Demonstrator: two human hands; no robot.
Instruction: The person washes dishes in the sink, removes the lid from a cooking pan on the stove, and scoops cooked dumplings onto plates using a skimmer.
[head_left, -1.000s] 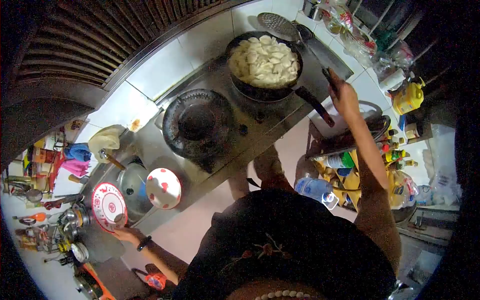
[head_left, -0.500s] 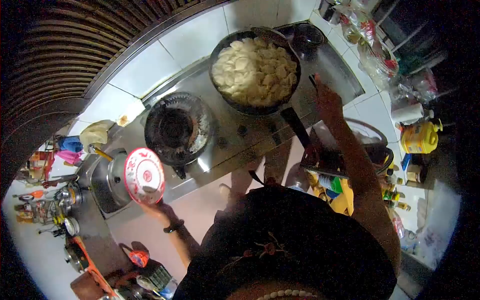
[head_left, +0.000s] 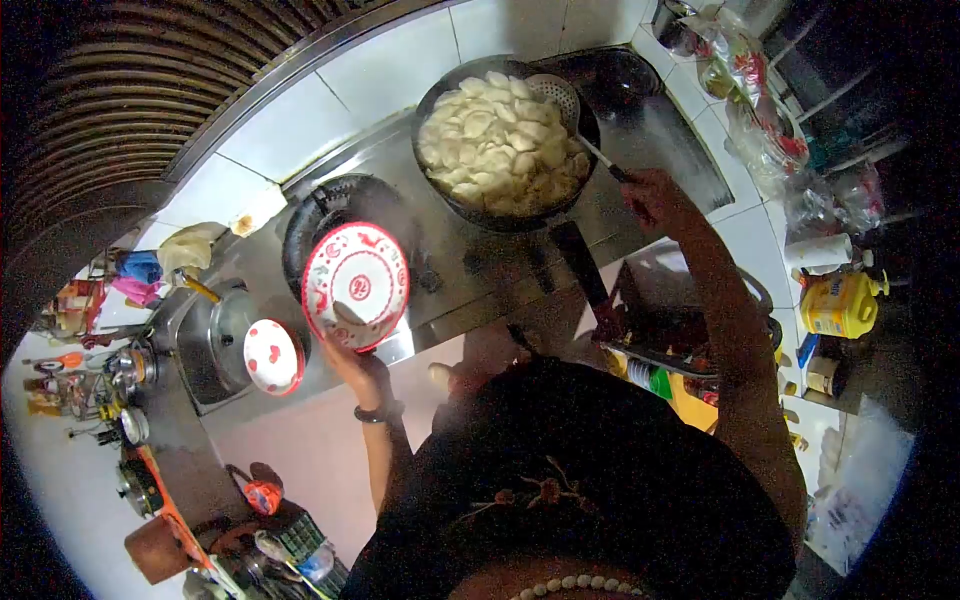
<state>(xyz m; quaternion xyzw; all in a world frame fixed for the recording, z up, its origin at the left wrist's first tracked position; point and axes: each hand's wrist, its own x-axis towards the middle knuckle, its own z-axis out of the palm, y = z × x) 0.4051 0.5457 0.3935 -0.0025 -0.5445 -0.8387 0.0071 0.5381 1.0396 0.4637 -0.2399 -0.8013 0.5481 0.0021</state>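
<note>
My left hand grips the lower rim of a white plate with a red pattern. The plate hangs over the near side of the left burner and hides part of it. My right hand is closed on the dark handle of a perforated skimmer. The skimmer's round head rests at the right part of a dark pan, by a heap of pale dumplings. From the pan, a black handle points down and to the right.
A white bowl with red spots stands at the counter's edge beside the sink. Below my right forearm is a dark rack. A yellow pump bottle and plastic bags are at the right.
My left hand has brought the plate rightward from the sink side to the left burner, uncovering the spotted bowl. The skimmer has moved from beyond the pan to the dumplings with my right hand.
</note>
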